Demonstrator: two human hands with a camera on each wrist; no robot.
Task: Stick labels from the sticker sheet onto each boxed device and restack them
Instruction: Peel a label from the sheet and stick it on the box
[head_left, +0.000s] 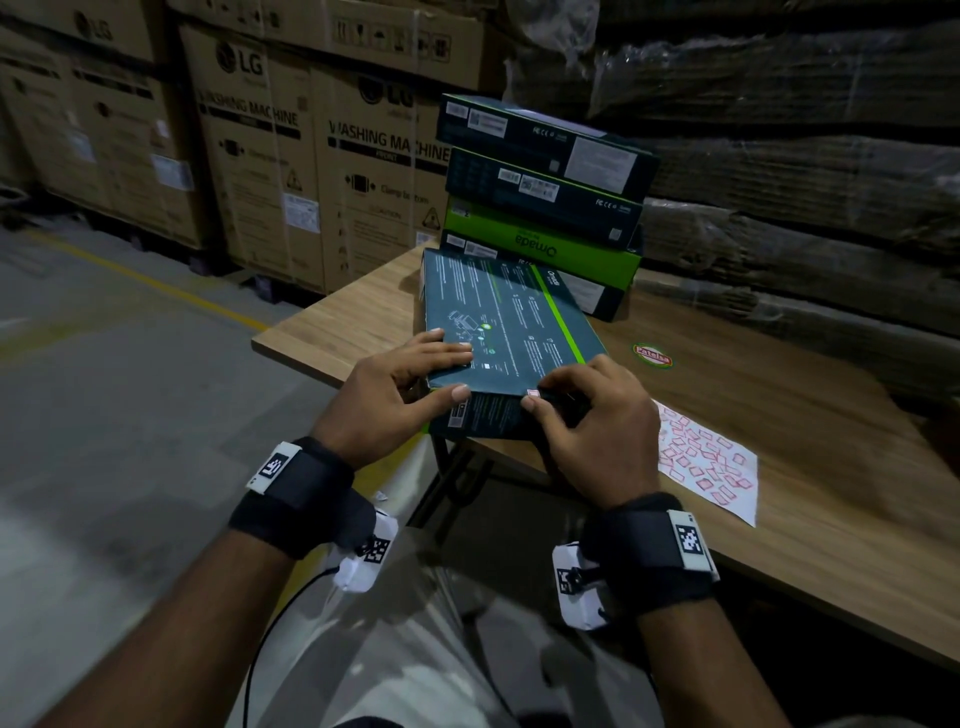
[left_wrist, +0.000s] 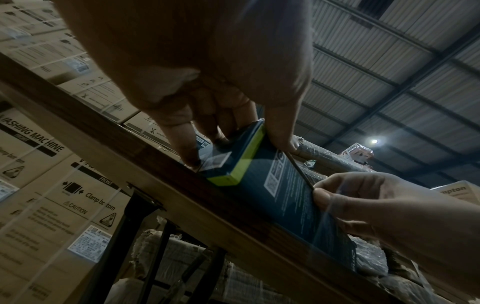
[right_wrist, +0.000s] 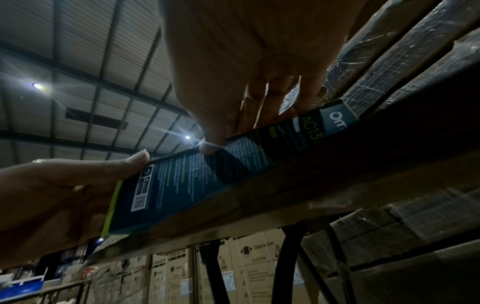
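Observation:
A dark teal boxed device (head_left: 498, 322) lies flat at the near edge of the wooden table (head_left: 810, 415). My left hand (head_left: 457, 374) holds its near left corner, fingers on top and thumb along the front edge; the left wrist view shows the same grip on the boxed device (left_wrist: 285, 195). My right hand (head_left: 537, 395) pinches a small red-and-white label (head_left: 532, 393) against the box's near top edge. In the right wrist view the thumb (right_wrist: 207, 147) presses on that edge of the boxed device (right_wrist: 194, 181). The sticker sheet (head_left: 711, 467) lies to the right of my right hand.
A stack of several boxed devices (head_left: 545, 182) stands just behind the box I hold. A round red-and-green sticker (head_left: 653, 356) sits on the table. Large washing machine cartons (head_left: 311, 156) stand behind on the left, and wrapped flat stacks (head_left: 805, 156) on the right.

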